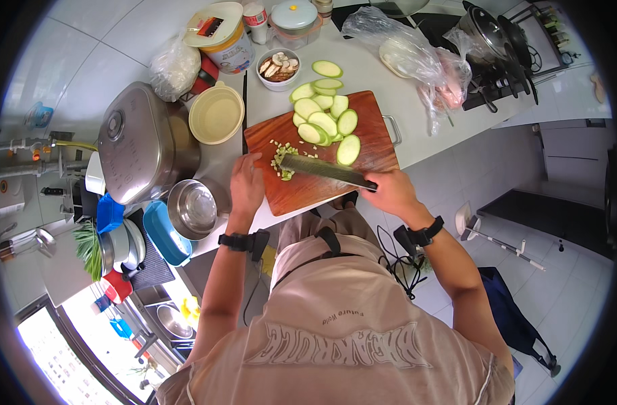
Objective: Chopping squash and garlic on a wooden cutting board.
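A kitchen knife point(323, 168) is gripped by its handle in my right hand point(392, 192), over the near right edge of a wooden cutting board point(313, 195). Its blade points left, with the tip against a small heap of diced pale green vegetable point(284, 154). My left hand point(247, 182) rests at the board's left edge, fingers loosely spread, holding nothing that shows. Oval slices of a green-skinned vegetable point(322, 121) lie overlapped on the board's far half, and some extend beyond its far edge onto the counter.
A bowl of sliced mushrooms point(278, 71) stands behind the board, a beige bowl point(216, 114) to its left. Further left are a steel rice cooker point(131, 147) and a metal pot point(193, 208). Plastic bags point(404, 45) and a stove point(490, 91) lie to the right.
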The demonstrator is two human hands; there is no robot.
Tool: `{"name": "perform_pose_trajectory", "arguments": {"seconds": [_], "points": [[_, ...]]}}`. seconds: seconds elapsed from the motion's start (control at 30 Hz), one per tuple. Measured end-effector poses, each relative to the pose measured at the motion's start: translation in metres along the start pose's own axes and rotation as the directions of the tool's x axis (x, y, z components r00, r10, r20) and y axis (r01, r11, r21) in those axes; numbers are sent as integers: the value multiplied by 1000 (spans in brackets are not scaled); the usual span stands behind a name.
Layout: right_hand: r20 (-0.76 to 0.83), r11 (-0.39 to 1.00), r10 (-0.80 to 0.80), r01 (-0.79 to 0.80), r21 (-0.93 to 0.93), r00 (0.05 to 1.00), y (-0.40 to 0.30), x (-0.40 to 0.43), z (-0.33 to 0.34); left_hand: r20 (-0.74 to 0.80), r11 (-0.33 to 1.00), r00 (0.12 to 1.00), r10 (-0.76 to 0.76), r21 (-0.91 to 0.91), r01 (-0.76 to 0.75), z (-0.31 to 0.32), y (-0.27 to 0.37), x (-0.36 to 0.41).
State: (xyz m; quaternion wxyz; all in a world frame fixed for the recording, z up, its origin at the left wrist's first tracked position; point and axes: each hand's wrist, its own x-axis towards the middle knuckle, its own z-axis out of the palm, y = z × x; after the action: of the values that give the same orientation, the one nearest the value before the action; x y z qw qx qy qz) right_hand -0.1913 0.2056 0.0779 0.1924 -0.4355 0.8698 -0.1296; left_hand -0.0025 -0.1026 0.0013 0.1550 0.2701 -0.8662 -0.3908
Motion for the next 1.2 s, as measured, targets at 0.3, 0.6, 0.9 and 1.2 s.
{"name": "perform_pose_trajectory", "arguments": {"seconds": [0.3, 0.6, 0.9, 1.2], "points": [[46, 678, 324, -266, 685, 945, 17, -18, 28, -101, 926, 942, 319, 244, -287, 104, 35, 21], [264, 447, 406, -442, 778, 875, 22, -20, 27, -175, 927, 948, 266, 316, -201, 127, 46, 39], [292, 498, 280, -398, 770, 915, 40, -9, 18, -35, 907, 964, 264, 350, -236, 108, 31, 24], [327, 474, 151, -359, 804, 933, 50, -6, 22, -274, 977, 960, 60, 213, 0, 90, 11, 32]]}}
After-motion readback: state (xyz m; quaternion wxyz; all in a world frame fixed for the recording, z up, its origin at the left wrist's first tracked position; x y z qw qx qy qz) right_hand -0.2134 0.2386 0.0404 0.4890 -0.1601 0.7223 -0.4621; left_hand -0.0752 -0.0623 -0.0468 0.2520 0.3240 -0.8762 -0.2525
